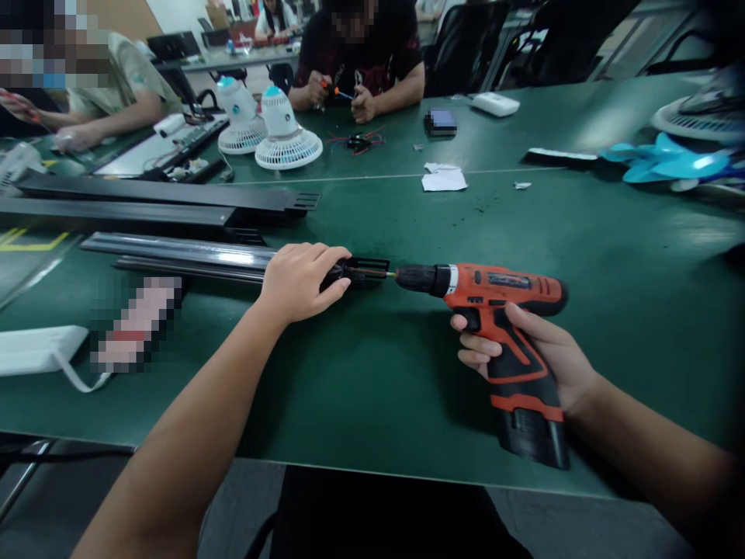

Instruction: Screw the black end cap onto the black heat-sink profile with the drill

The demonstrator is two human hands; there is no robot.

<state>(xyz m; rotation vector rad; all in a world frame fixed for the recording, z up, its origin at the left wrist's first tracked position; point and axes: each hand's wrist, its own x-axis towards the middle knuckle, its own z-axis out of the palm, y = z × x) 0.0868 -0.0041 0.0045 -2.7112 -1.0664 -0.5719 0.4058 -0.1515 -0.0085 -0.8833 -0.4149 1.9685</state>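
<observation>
Now | left hand point(303, 281) clamps rail point(186, 256) | right hand point(538, 349) grips drill point(494, 310) | bit tip hidden

Two white desk fans point(268, 124), paper scraps point(443, 178), white power strip point(35, 349), blue fan blades point(669, 159), two seated co-workers point(361, 62)

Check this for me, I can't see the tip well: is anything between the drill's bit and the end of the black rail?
Nothing visible. The drill in the right hand points straight at the rail, which the left hand holds on the table.
</observation>
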